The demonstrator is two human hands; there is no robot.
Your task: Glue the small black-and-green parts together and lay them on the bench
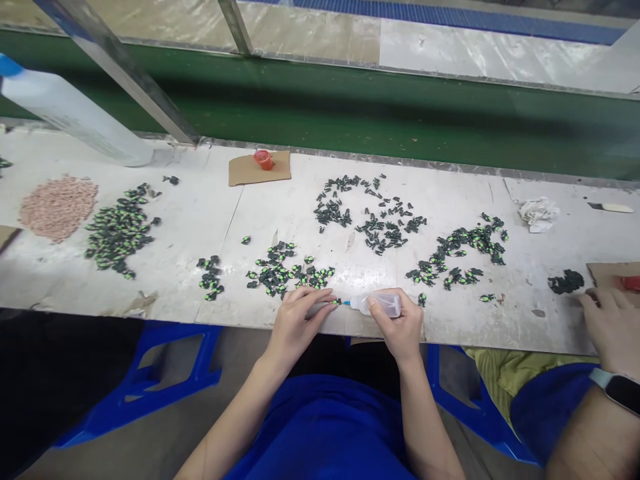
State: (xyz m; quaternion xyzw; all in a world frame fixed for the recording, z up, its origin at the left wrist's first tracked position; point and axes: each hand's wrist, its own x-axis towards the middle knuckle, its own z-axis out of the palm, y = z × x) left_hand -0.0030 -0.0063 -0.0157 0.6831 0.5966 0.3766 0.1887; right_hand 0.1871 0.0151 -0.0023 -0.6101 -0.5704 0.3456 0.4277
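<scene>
Between the thumb and fingers of my left hand [299, 321] is a small black-and-green piece [337, 302]. My right hand [403, 325] is wrapped round a clear squeeze bottle [383, 305], which lies nearly level. Its blue nozzle tip [347, 303] points left and meets or almost meets the small piece; I cannot tell which. Just beyond my left hand lies a loose pile of black-and-green pieces [280, 270]. Farther back are scattered plain black parts [383, 230]. To the right of the bottle, more black-and-green pieces [467, 243] are spread out.
On the left are a pink heap of small parts [60, 208], a dense black-and-green pile [120, 233] and a large white bottle [75, 113]. A red cup [263, 159] stands on cardboard [243, 175]. Crumpled paper [539, 213] and a co-worker's hand [613, 327] are at right.
</scene>
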